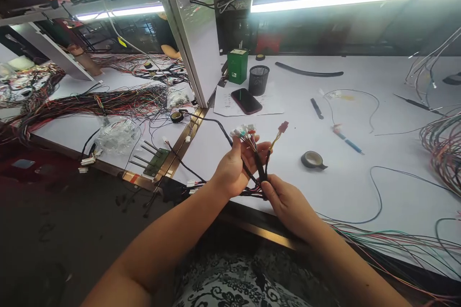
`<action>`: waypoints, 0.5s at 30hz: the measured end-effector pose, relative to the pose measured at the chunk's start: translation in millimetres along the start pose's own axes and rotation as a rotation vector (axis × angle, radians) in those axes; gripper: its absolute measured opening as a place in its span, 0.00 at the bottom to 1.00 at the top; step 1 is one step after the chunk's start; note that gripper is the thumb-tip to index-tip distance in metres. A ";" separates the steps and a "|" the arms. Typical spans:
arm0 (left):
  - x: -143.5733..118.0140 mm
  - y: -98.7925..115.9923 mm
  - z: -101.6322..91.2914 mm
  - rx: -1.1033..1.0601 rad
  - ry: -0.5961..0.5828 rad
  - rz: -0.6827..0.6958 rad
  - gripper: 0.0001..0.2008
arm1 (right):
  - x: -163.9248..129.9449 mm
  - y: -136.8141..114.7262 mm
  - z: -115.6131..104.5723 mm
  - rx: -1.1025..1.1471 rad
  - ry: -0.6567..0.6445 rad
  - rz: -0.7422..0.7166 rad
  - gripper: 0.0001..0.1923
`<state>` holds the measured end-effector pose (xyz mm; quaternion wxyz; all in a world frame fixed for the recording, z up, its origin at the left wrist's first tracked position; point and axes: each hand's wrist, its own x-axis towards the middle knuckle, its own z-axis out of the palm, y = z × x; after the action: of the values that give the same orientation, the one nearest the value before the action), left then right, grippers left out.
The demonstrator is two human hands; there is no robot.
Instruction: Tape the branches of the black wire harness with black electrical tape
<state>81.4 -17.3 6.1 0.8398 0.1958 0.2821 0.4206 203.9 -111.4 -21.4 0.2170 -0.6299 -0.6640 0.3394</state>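
Observation:
A wiring harness wrapped in black tape is in both my hands near the table's front edge. My left hand is palm up, its fingers curled behind the wires and its thumb by a cluster of white, green and red connectors. Lower down, my right hand pinches the black-wrapped part where branches meet. One short branch with yellow wires ends in a dark red connector, standing free above my hands. More black-covered cables run left from the harness, partly hidden by my left forearm.
Black tape lies right of my hands, near a blue-handled tool. Behind are a phone, mesh cup and green box. A green board with metal pins stands left. Wire bundles lie right.

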 end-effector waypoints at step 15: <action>3.7 -11.9 -6.8 0.017 -0.156 -0.083 0.42 | 7.8 10.0 -21.2 0.308 -0.326 -0.100 0.20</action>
<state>86.0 -20.5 -6.9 0.8742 0.2234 0.2273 0.3663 225.2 -100.3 -15.5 0.2168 -0.4925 -0.6611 0.5228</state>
